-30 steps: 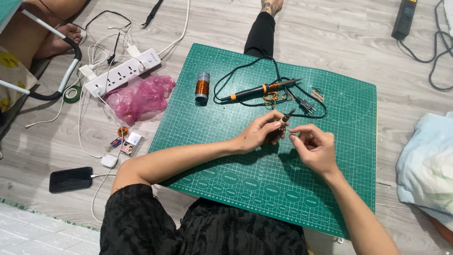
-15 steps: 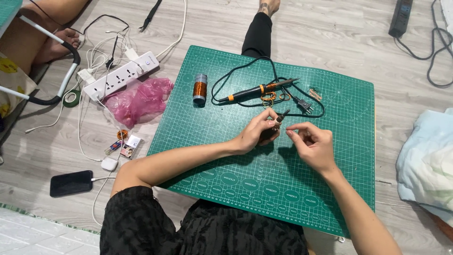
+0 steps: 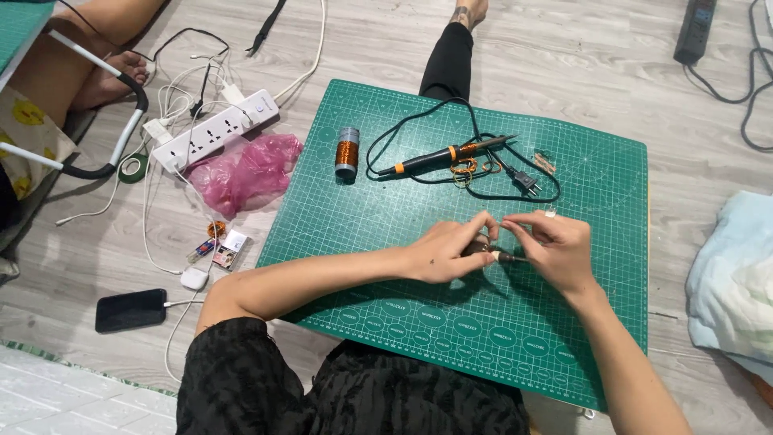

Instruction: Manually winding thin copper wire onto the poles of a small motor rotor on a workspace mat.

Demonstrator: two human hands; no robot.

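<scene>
Mid-mat, the left hand (image 3: 447, 251) and right hand (image 3: 555, 246) pinch one small dark part (image 3: 499, 256) between closed fingertips, while the soldering iron (image 3: 447, 155) lies untouched near the cutting mat (image 3: 378, 225)'s far edge.

Count, head view: two bare hands, left hand (image 3: 447, 254) and right hand (image 3: 555, 250), meeting over one green gridded cutting mat (image 3: 386, 242)
One black-and-orange soldering iron with cord (image 3: 447, 155)
One spool of copper wire (image 3: 347, 151)
Power strips: two, one white (image 3: 221, 133), one black (image 3: 694, 31)
One black phone (image 3: 130, 310)
One crumpled pink plastic bag (image 3: 245, 171)
One roll of green tape (image 3: 130, 168)
</scene>
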